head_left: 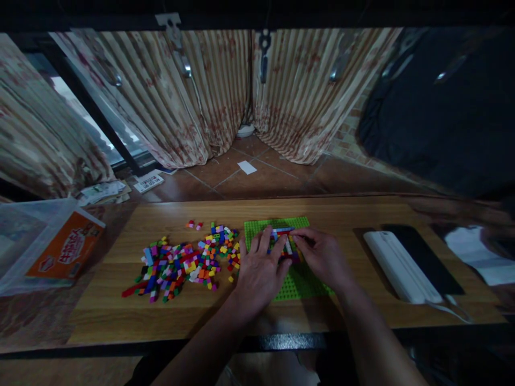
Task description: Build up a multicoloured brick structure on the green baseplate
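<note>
A green studded baseplate (300,287) lies on the wooden table, bearing a low build of coloured toy bricks (288,247) in blue, red, white and purple. My left hand (259,268) rests over the plate's left part, fingers stretched out and spread, with fingertips and thumb against the build's left and near sides. From the right, my right hand (324,254) reaches in with thumb and forefinger pinched together at the build's right edge. Whatever sits between those fingertips is too small to make out. My hands cover part of the build.
Left of the plate spreads a heap of loose toy bricks (181,265) on the wooden table (120,316). A white device (400,265) with a cable and a dark flat panel (426,260) lie at the right. A clear plastic bin (36,214) stands beyond the left end.
</note>
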The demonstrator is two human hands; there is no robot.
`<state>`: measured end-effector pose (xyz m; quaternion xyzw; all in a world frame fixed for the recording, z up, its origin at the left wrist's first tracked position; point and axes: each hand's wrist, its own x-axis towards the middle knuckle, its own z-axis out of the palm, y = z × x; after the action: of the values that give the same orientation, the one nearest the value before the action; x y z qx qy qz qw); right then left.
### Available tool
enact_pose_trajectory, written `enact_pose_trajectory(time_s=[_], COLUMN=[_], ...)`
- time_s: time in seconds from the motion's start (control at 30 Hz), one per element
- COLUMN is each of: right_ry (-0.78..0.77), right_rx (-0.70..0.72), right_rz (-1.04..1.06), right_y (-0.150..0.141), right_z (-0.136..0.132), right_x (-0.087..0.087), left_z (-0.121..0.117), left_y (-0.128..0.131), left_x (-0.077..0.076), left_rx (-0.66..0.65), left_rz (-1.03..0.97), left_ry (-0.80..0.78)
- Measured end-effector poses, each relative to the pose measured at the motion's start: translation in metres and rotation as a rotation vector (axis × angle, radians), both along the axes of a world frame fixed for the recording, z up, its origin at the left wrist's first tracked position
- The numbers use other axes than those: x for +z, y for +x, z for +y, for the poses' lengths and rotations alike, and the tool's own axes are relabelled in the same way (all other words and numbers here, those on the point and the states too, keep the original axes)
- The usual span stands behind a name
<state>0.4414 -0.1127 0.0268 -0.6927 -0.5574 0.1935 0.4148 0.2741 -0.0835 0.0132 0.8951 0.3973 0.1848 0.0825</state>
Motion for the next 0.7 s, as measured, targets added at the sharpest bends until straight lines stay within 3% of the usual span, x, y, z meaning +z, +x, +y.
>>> enact_pose_trajectory(time_s=[0.27, 0.5, 0.7], right_ry=[-0.002, -0.007, 0.194], right_rx=[-0.096, -0.131, -0.18], right_rz=[-0.019, -0.023, 0.019], right_y=[0.001, 0.001, -0.011], right_z=[-0.001, -0.001, -0.004], right_x=[0.003, 0.002, 0.006], left_z=[0.008, 0.032, 0.06], left_y=[-0.012, -0.035, -0.063], left_x=[0.0, 0.008, 0.013], left_rx=[-0.063, 0.043, 0.231], left_rz=[-0.096, -0.423, -0.742], left_ry=[-0.078, -0.082, -0.075])
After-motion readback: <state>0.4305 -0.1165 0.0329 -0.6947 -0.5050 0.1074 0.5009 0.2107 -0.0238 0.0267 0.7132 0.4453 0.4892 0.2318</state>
